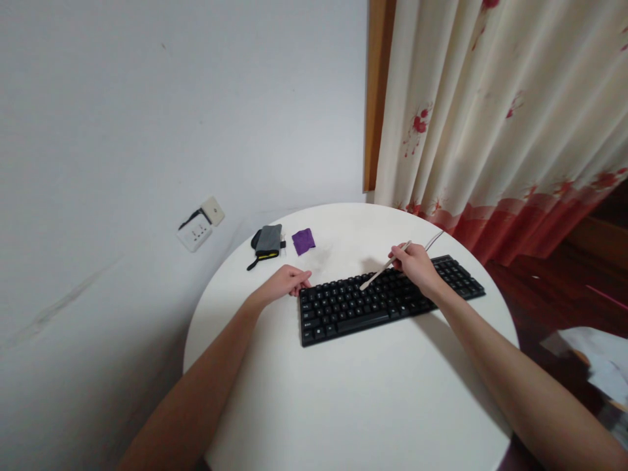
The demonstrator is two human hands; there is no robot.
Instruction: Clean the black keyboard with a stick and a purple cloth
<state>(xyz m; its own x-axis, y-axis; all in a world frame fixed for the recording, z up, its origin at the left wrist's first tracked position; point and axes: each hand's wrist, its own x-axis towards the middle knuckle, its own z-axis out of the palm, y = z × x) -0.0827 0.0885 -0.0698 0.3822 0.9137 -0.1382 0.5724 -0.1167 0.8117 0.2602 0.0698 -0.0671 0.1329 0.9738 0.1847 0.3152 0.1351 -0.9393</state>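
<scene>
Black keyboard (387, 297) lies on the white table (343, 405); your left hand (287, 282) rests at its left end, fingers curled together. Your right hand (417, 265) pinches a thin pale stick (385, 265), its tip on the keys and too small to identify; the hand hides the keys beneath

From where I stand the light is soft and even, a little dim, and it puts a cool grey cast on the wall (147, 98). The white table (343, 405) is the brightest patch, with no glare. Faint, soft-edged shadows lie on it around the keyboard (353, 307). The curtain (490, 118) bows near the frame's edge. The dark floor (540, 281) at lower right looks murky and smeared.
</scene>
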